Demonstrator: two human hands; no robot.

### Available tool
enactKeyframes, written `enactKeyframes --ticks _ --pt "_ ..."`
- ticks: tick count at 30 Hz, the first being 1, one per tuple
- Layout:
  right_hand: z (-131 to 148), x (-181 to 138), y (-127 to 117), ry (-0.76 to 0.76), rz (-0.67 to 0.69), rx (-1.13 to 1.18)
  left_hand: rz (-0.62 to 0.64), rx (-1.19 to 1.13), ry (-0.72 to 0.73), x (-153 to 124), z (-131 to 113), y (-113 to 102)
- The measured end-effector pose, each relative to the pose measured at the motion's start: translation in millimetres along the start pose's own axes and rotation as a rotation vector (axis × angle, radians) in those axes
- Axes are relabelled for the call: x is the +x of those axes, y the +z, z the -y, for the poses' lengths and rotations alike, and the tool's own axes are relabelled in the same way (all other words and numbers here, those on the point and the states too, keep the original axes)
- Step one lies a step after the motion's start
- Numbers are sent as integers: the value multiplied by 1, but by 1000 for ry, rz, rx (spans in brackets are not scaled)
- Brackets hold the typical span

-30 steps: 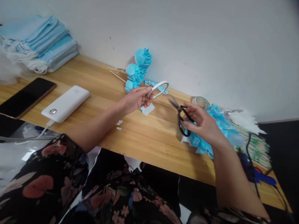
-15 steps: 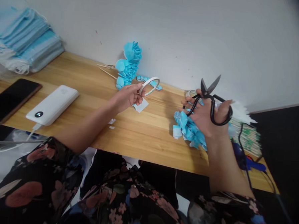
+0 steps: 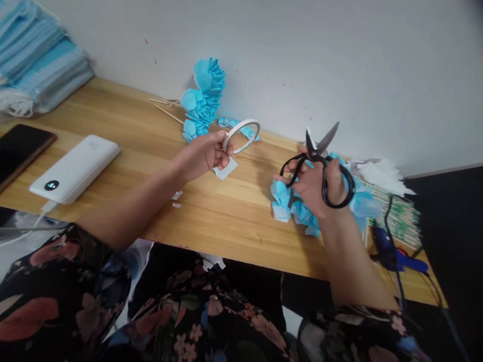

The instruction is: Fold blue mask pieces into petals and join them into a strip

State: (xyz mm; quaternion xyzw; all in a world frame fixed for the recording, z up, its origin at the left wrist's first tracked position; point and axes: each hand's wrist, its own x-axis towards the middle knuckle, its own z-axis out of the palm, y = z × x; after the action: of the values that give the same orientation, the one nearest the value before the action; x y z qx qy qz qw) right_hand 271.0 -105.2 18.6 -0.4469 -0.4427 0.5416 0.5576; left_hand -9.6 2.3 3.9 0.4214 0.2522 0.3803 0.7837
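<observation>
My left hand (image 3: 208, 156) pinches a narrow roll of white tape (image 3: 243, 136) by its near edge, above the table. A small pale scrap of paper (image 3: 226, 169) lies just below it. On the right, my right hand (image 3: 312, 184) has its fingers through the black loops of a pair of scissors (image 3: 317, 159), whose blades point up and stand apart. Beneath that hand lie crumpled blue petal pieces (image 3: 281, 199), partly hidden by it. Blue paper flowers (image 3: 203, 106) on thin wooden sticks rest near the wall, and a flat blue strip (image 3: 238, 128) lies behind the tape.
At the far left is a stack of blue face masks (image 3: 33, 51). A phone (image 3: 13, 161) and a white power bank (image 3: 76, 168) with a cable lie before it. To the right are green-and-white sticks (image 3: 399, 219), white material (image 3: 383, 175) and a blue glue gun (image 3: 409, 261).
My right hand has moved left with the scissors, their blades still apart. The left hand keeps the tape roll in nearly the same spot. The whole view has shifted slightly.
</observation>
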Motion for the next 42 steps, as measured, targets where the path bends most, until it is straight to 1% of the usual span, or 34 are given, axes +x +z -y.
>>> enactKeyframes --ticks 3,7,10,13,15,17,19,22,24,27,30,33,38,40,42 --pt "-14 6 10 63 -59 109 57 -32 -5 -2 3 -1" --pt "-31 8 16 107 -72 141 177 -57 3 -6 9 5" --pt "-34 7 18 123 -74 157 279 -34 32 -8 12 23" --pt "-30 5 19 89 -27 132 403 52 30 -8 18 50" --pt "-26 3 19 84 1 127 485 84 24 -6 27 65" --pt "-24 1 18 109 -15 160 544 81 -11 -3 41 74" --pt "-26 0 16 150 -50 198 549 93 -34 -2 56 77" --pt "-31 2 9 178 -78 192 543 109 -44 -3 70 72" --pt "-32 4 5 163 -81 162 548 119 -43 -4 74 69" --pt "-27 7 -1 86 -95 129 527 165 -45 -6 75 66" --pt "-19 7 -4 17 -77 88 464 217 -67 -4 77 66" --pt "-11 7 -9 1 -54 40 424 246 -83 -1 80 67" --pt "10 15 -22 -12 -114 0 407 265 -97 1 83 68" --pt "23 18 -28 -29 -131 -20 399 240 -109 2 82 69" --pt "38 17 -32 -79 -168 -2 376 173 -99 5 79 69"
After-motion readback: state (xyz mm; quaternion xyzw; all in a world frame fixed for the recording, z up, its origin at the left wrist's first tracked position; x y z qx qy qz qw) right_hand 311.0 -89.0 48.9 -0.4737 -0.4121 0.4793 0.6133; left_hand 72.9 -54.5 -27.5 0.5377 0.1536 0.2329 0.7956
